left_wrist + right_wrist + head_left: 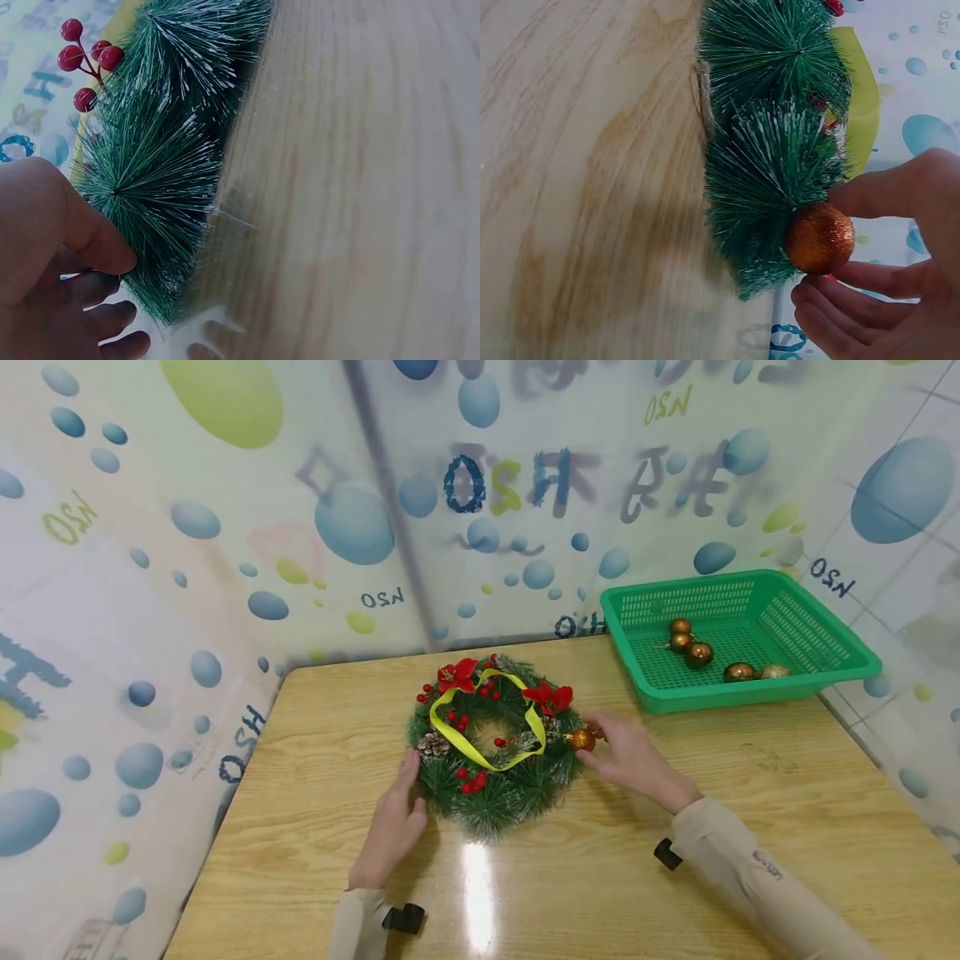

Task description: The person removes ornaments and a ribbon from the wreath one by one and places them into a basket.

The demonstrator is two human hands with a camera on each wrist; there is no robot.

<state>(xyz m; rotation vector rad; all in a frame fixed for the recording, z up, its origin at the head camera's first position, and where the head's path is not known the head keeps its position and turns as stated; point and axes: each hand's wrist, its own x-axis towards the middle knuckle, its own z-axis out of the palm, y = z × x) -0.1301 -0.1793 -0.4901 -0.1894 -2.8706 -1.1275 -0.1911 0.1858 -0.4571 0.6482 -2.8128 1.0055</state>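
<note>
A green Christmas wreath (487, 810) with pinecones, red flowers and berries lies on the wooden table. A yellow ribbon (462, 748) loops over its top. My left hand (390, 831) holds the wreath's left edge, with the thumb against the green needles in the left wrist view. At the right edge, my right hand (633, 756) pinches a glittery orange-copper bauble (821, 238) between thumb and fingers. That bauble sits against the needles; whether it is fastened there I cannot tell.
A green plastic basket (652, 700) stands at the table's back right, holding several brown and gold baubles (699, 654). Patterned sheeting (480, 568) rises behind the table (300, 860) and along both sides. A black strap end (405, 918) juts from the left wrist.
</note>
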